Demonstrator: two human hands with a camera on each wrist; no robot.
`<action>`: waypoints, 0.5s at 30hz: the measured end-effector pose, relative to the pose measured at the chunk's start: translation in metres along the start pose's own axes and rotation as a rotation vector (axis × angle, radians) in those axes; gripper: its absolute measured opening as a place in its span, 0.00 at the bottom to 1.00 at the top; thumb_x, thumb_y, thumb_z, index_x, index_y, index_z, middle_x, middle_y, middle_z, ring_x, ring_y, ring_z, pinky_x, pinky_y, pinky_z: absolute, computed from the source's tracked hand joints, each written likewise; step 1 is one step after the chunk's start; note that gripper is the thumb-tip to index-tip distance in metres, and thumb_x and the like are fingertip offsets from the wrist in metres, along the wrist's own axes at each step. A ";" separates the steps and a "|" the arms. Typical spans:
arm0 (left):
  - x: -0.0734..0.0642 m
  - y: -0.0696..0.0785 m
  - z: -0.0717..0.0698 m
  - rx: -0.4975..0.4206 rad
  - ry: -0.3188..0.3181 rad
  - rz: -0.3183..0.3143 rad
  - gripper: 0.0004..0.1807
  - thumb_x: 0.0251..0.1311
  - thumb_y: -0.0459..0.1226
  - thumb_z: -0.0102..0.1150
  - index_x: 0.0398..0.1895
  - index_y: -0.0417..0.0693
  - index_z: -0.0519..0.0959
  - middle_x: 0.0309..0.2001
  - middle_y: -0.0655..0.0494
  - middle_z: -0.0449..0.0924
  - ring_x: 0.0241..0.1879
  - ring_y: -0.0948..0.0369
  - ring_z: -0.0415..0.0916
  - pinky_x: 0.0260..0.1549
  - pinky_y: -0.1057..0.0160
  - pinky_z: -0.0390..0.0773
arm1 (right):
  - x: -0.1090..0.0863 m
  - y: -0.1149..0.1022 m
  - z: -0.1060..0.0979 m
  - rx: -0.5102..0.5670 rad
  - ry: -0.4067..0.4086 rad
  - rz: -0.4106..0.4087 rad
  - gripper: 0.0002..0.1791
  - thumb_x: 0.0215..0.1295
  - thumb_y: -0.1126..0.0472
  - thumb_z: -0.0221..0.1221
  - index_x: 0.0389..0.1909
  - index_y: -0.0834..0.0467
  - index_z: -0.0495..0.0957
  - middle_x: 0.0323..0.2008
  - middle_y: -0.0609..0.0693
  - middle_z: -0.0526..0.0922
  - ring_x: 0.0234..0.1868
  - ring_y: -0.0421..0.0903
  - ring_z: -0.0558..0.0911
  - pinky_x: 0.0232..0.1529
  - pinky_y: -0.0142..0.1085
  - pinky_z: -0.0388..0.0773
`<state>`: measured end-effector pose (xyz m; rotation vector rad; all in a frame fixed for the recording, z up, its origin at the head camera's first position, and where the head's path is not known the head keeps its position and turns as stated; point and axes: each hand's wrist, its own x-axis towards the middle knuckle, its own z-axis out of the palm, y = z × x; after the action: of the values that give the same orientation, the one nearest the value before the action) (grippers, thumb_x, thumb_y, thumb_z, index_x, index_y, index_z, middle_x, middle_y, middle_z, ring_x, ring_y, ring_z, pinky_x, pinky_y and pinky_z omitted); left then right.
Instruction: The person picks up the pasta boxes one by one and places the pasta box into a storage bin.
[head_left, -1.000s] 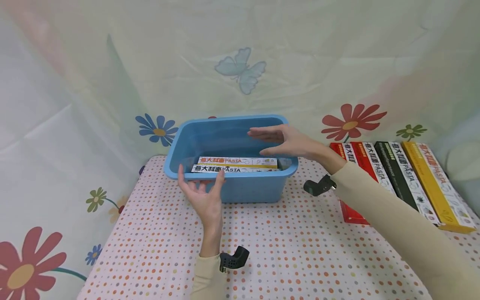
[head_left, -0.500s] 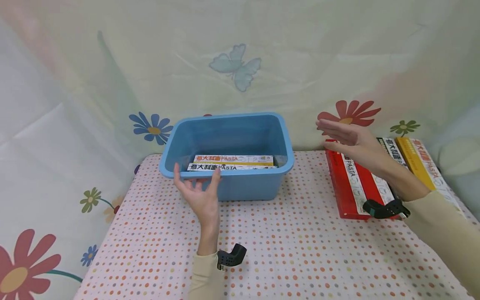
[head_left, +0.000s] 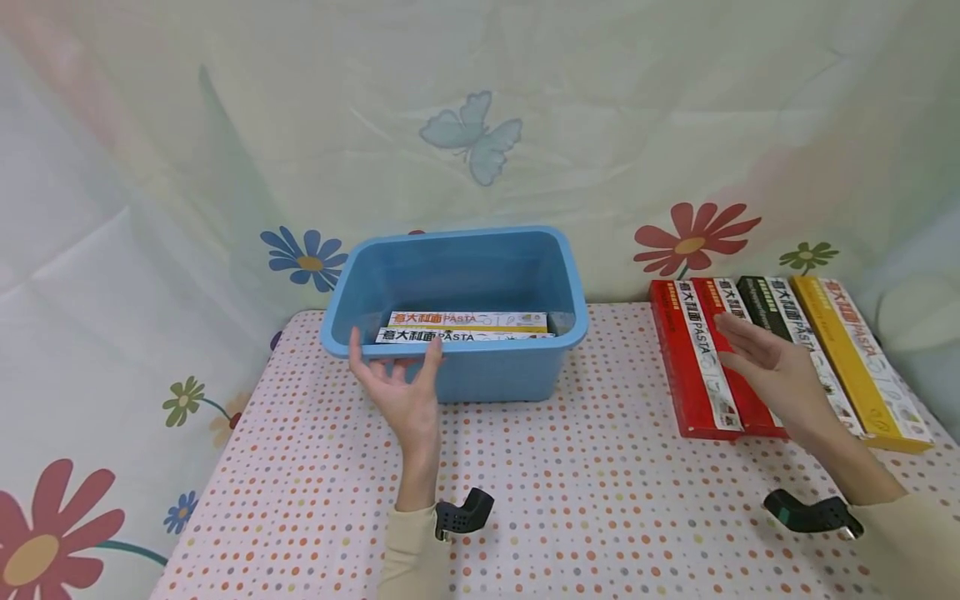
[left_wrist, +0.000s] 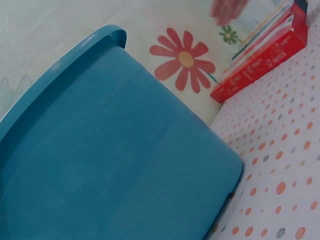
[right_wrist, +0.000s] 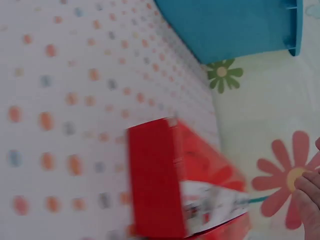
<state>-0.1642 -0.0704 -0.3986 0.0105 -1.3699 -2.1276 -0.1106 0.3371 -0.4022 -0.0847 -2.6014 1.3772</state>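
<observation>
A blue plastic bin (head_left: 495, 375) stands at the back of the table. My left hand (head_left: 405, 408) holds its front rim near the left corner, thumb at the rim and some fingers tucked beneath it. Inside lie two pasta boxes, a yellow and white one (head_left: 468, 319) behind a white-topped one (head_left: 465, 336). On the right, my right hand (head_left: 780, 379) hovers above the row of pasta boxes with fingers extended and nothing in it. Below and around it are a red box (head_left: 671, 358), a second red box (head_left: 750, 400), a black box (head_left: 757, 304) and a yellow box (head_left: 862, 375).
A dotted cloth covers the table (head_left: 570, 492). Behind it hangs a floral curtain (head_left: 585, 150), close to the bin's back. Each wrist wears a small black camera, one on the left (head_left: 465, 512) and one on the right (head_left: 810, 510).
My right hand has left the space over the bin, swung right, and come down above the pasta boxes. The left hand stays at the bin's rim. The head view has shifted slightly.
</observation>
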 end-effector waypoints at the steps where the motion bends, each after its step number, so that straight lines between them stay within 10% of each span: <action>1: 0.000 0.000 0.000 0.000 0.001 0.000 0.58 0.56 0.27 0.76 0.84 0.53 0.49 0.67 0.43 0.65 0.43 0.52 0.74 0.42 0.57 0.89 | -0.004 0.005 0.002 -0.001 -0.004 0.015 0.34 0.82 0.56 0.52 0.83 0.58 0.55 0.79 0.59 0.62 0.76 0.42 0.68 0.50 0.13 0.73; 15: -0.001 0.002 0.002 0.002 0.006 -0.007 0.57 0.57 0.28 0.76 0.84 0.51 0.49 0.66 0.43 0.66 0.46 0.51 0.74 0.43 0.58 0.89 | -0.022 0.022 0.021 -0.008 -0.018 0.212 0.36 0.84 0.53 0.48 0.83 0.64 0.48 0.74 0.73 0.62 0.74 0.68 0.66 0.43 0.11 0.73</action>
<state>-0.1629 -0.0691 -0.3967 0.0219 -1.3703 -2.1303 -0.0945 0.3298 -0.4350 -0.3597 -2.6769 1.4394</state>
